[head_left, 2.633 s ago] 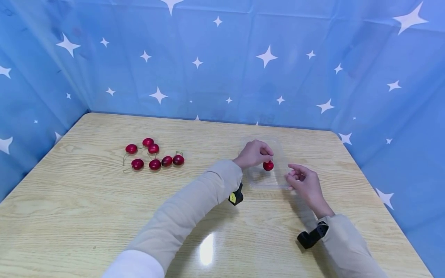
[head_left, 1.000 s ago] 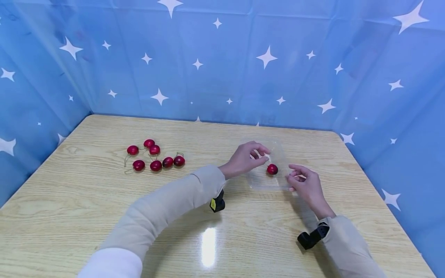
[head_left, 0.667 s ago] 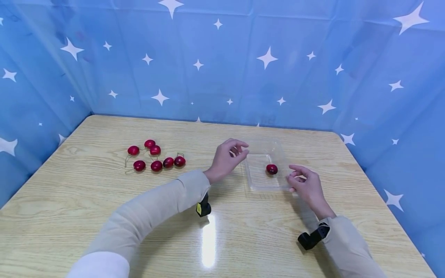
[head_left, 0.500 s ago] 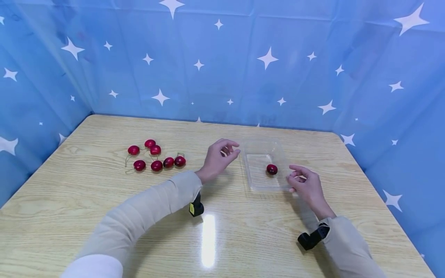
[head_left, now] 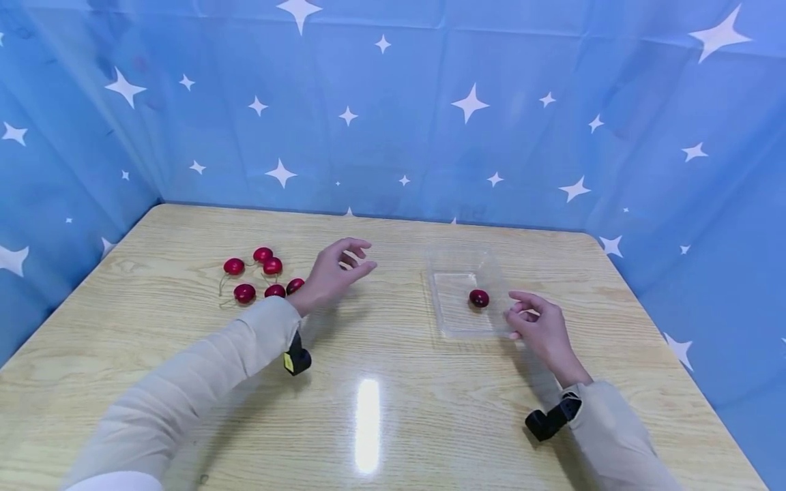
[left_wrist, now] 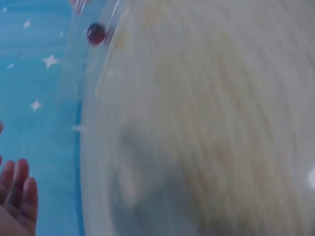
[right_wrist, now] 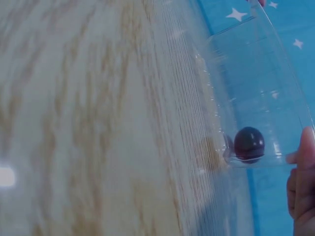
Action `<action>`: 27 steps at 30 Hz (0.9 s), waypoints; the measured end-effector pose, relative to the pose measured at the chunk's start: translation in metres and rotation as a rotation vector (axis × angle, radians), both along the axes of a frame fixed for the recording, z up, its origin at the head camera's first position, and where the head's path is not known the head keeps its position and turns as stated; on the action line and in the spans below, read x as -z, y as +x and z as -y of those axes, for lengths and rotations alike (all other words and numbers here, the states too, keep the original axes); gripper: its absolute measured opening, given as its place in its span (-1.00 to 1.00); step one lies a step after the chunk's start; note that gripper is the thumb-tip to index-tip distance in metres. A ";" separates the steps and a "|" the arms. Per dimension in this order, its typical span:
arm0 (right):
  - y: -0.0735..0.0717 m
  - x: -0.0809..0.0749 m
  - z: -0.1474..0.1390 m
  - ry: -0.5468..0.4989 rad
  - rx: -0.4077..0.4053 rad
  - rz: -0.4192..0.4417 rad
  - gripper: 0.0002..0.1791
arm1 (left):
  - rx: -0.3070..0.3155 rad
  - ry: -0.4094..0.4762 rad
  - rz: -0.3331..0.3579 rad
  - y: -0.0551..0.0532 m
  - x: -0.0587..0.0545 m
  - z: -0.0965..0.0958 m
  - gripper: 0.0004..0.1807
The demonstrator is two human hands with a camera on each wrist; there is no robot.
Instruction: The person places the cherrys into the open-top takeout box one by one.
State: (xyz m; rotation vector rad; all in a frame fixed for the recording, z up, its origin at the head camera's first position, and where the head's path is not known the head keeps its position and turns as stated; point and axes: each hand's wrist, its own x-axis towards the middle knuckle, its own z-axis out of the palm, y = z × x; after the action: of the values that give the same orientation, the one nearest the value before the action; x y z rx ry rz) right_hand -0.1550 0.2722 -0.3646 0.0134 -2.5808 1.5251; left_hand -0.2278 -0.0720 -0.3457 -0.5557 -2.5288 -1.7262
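In the head view my left hand [head_left: 334, 269] is above the table between the cherries and the box, fingers loosely bent, holding nothing. Its fingers show at the lower left of the left wrist view. Behind its wrist lie several red cherries [head_left: 244, 294] with stems, the rightmost hidden by the hand. A clear plastic box [head_left: 437, 307] stands on the right, with one dark red cherry [head_left: 479, 298] on its floor. My right hand [head_left: 540, 331] pinches the box's right wall near the front corner; the right wrist view shows its fingertips [right_wrist: 306, 142] at that wall.
The light wood table [head_left: 430, 423] ends at a blue curtain [head_left: 393, 129] with white stars at the back and sides. Black wrist cameras [head_left: 297, 356] sit on both wrists. A bright light reflection lies on the table's front middle.
My left hand let a cherry go into the box, then moved left away from it, back toward the other cherries. The right hand has stayed at the box wall.
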 end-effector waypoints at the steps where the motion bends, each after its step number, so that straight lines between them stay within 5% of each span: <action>1: 0.000 0.000 0.000 0.002 -0.001 0.003 -0.58 | -0.005 -0.020 -0.011 -0.004 0.002 0.006 -0.59; 12: 0.001 -0.003 0.000 -0.005 -0.005 0.019 -0.58 | -0.001 -0.253 0.117 -0.023 -0.015 0.052 -0.41; 20: 0.000 -0.001 0.001 -0.024 -0.011 -0.004 -0.59 | 0.076 -0.367 0.314 -0.034 -0.005 0.073 -0.35; 27: 0.000 0.001 0.001 -0.029 -0.012 0.004 -0.58 | 0.121 -0.422 0.343 -0.038 0.006 0.080 -0.40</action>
State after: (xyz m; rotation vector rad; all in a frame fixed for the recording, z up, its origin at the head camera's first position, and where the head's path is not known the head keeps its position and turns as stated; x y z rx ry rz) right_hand -0.1547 0.2712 -0.3652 0.0224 -2.5654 1.5683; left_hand -0.2657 -0.1522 -0.3514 -0.4663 -3.1981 -1.4228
